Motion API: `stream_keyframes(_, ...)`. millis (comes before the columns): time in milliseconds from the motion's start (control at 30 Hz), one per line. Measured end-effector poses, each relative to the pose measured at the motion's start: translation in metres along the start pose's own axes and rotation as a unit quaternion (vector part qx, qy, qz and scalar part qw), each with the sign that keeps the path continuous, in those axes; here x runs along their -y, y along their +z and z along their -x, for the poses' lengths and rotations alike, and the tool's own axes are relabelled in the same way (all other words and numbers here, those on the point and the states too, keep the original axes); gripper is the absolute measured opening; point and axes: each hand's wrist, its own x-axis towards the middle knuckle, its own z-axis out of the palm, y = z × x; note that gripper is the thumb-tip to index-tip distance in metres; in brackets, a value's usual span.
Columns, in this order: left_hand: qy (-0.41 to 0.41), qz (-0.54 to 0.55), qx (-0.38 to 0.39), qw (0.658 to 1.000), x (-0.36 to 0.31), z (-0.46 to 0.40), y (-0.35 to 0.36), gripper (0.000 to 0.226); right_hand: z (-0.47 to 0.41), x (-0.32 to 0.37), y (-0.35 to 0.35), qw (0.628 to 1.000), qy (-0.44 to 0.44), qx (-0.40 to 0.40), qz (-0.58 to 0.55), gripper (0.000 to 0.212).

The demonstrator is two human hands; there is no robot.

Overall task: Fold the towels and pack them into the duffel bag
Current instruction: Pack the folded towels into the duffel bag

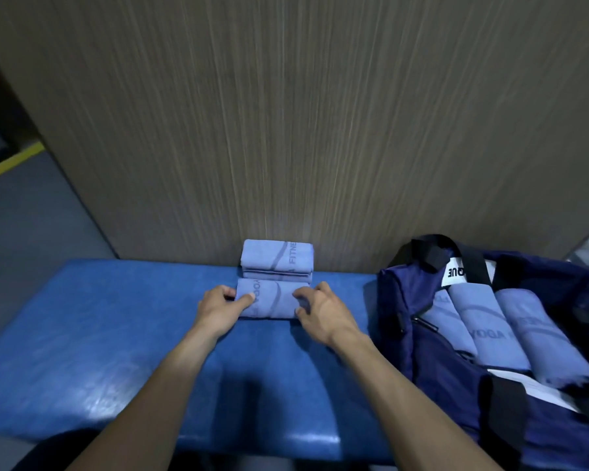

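Observation:
A folded light-blue towel (pixel 272 299) lies on the blue padded bench (pixel 99 334). My left hand (pixel 220 307) grips its left end, thumb on top. My right hand (pixel 323 311) grips its right end with curled fingers. Behind it, against the wall, sits a small stack of folded towels (pixel 276 260) of the same colour. At the right stands an open navy duffel bag (pixel 422 351) with three folded towels (pixel 490 324) lying side by side inside.
A wood-grain wall panel (pixel 286 130) rises directly behind the bench. Grey floor with a yellow stripe (pixel 11 164) shows at the left. The bag's black straps (pixel 432 253) lie over its far edge.

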Motion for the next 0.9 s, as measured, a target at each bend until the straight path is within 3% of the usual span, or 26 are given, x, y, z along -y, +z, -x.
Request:
stream_keyframes(167,0.047,0.139,0.032,0.989,-0.002,0.022,0.006,0.033,0.005,0.0,-0.001,1.0,0.012,-0.004,-0.015,0.037)
stream_keyframes(300,0.092,0.194,0.008,0.977,-0.013,0.04,0.007,0.036,0.015,0.002,-0.011,0.999,0.01,0.0,-0.031,0.036)
stream_keyframes(433,0.175,0.218,0.0,0.96,-0.048,0.065,-0.003,0.037,0.028,-0.001,-0.035,0.991,-0.043,-0.082,-0.094,0.035)
stream_keyframes(533,0.222,0.256,0.054,0.939,-0.092,0.082,-0.007,0.045,0.043,-0.003,-0.072,0.961,-0.097,-0.132,-0.223,0.047)
stream_keyframes(667,0.26,0.282,0.128,0.915,-0.149,0.1,0.013,0.043,0.077,-0.02,-0.125,0.899,-0.114,-0.105,-0.41,0.041)
stream_keyframes(767,0.266,0.299,0.168,0.901,-0.179,0.118,0.049,0.041,0.11,-0.049,-0.153,0.898,-0.095,-0.09,-0.42,0.025)
stream_keyframes(900,0.275,0.271,0.193,0.902,-0.203,0.135,0.118,0.045,0.145,-0.106,-0.18,0.911,-0.035,-0.131,-0.388,0.024)
